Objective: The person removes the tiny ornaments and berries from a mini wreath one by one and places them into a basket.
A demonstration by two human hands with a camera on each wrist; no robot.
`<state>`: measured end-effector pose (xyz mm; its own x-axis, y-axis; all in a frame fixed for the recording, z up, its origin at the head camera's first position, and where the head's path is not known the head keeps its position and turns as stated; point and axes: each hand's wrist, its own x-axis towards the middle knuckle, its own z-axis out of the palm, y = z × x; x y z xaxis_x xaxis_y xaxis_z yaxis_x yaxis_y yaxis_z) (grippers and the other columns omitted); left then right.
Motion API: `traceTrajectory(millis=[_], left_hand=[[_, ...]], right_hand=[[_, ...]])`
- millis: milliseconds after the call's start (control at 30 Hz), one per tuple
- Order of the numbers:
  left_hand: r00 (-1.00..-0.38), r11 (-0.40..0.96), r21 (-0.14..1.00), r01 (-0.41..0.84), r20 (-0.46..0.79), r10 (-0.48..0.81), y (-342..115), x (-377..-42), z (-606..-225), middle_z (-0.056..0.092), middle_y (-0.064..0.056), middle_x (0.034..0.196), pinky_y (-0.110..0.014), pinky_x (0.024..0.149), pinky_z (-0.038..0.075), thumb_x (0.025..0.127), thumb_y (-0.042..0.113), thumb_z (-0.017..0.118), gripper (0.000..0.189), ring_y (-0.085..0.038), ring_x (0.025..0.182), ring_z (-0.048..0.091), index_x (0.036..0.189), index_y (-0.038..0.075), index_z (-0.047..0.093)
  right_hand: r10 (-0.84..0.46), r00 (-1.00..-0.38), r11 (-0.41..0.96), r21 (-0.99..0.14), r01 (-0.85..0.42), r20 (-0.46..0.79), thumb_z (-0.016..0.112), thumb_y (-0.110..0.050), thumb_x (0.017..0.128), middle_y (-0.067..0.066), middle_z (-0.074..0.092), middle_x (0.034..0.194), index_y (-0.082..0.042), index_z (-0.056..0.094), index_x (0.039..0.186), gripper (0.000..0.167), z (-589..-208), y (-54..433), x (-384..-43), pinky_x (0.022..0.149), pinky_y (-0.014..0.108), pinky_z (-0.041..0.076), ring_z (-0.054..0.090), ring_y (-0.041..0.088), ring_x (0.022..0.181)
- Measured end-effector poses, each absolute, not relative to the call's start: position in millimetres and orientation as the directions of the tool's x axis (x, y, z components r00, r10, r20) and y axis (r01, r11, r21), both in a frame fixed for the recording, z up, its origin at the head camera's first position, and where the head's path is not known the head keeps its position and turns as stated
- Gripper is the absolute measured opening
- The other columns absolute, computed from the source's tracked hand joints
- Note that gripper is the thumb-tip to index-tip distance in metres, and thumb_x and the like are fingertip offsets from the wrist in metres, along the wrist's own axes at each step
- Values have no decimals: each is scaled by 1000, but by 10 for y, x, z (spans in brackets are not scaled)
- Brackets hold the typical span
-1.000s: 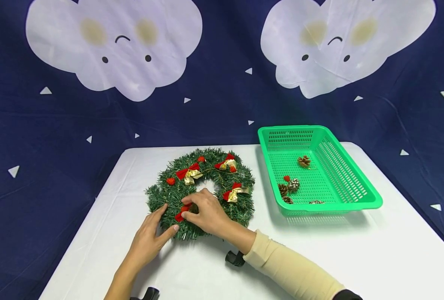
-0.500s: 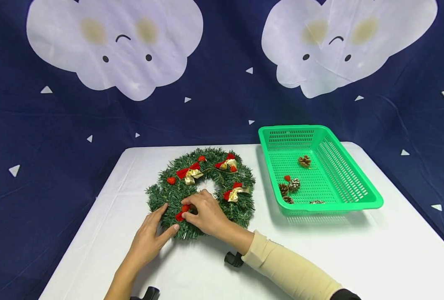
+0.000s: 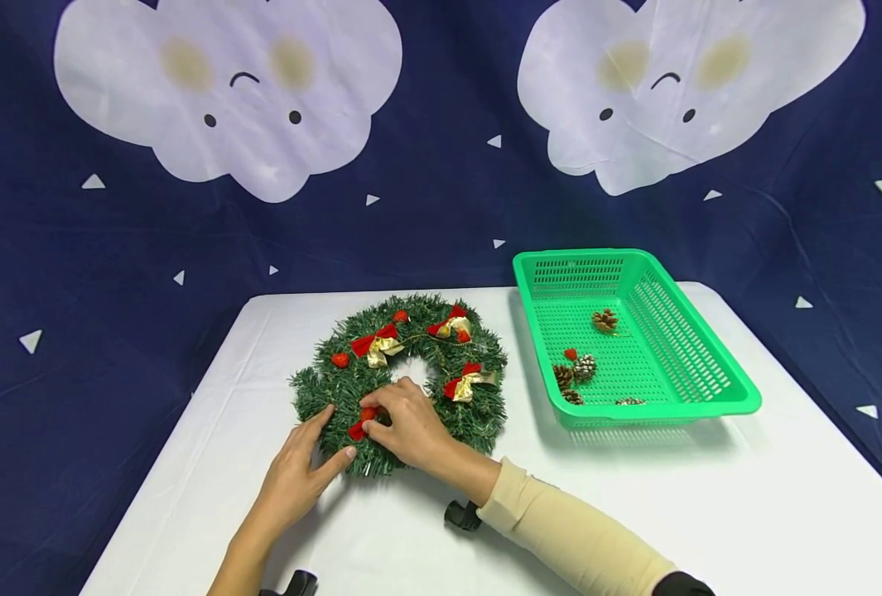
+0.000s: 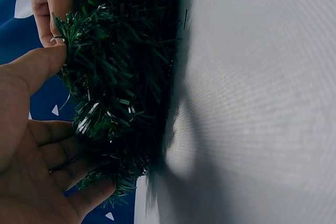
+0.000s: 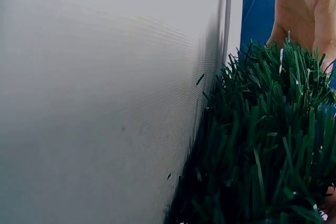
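Note:
A green tinsel wreath (image 3: 448, 426) lies on the white table, dressed with red-and-gold bows (image 3: 378, 344) and small red strawberry-like ornaments (image 3: 340, 360). At its lower left part, my right hand (image 3: 414, 426) pinches a red strawberry ornament (image 3: 368, 414) between thumb and index finger. A red bow (image 3: 357, 430) shows just below that ornament, partly covered by the hand. My left hand (image 3: 291, 476) rests against the wreath's lower left edge, fingers and thumb spread. In the left wrist view, the thumb and fingers of the left hand (image 4: 31, 156) touch the tinsel.
On the right stands a green perforated basket (image 3: 679, 410). Several pine cones (image 3: 604, 320) and a red ornament (image 3: 571, 354) lie inside it. A dark blue cloth with clouds (image 3: 441, 232) hangs behind the table (image 3: 604, 488).
Both hands keep almost the same place on the wreath. The right forearm has shifted very slightly to the left.

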<state>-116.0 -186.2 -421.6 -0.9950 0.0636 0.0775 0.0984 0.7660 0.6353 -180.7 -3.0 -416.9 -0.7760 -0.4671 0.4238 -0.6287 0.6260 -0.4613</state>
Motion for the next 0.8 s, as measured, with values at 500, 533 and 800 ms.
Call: traceTrajectory(millis=[500,533,800], left_hand=[[-995,765,637,95,72,64,-1859,-1166,-4214,37,-22,148,-67,100,34,87,51,60,78,-44,135,35,149,13,30],[-995,764,638,95,71,64,-1860,-1166,-4214,37,-22,148,-67,99,34,87,52,60,79,-44,135,34,149,13,30],[-994,766,633,109,91,67,-1864,-1169,-4225,38,-22,147,-67,99,34,88,49,60,77,-44,134,35,148,11,31]], right_hand=[[-450,-767,586,-496,-640,457,72,-22,82,-4,71,101,-16,70,104,22,-4150,7,-1816,76,20,47,53,10,87],[-448,-766,581,-501,-641,461,72,-22,83,-4,71,101,-16,70,104,22,-4138,17,-1819,77,21,47,53,10,88],[-427,-739,542,-507,-671,522,72,-19,83,-2,71,102,-14,69,104,22,-4041,117,-1854,88,31,50,57,13,93]])
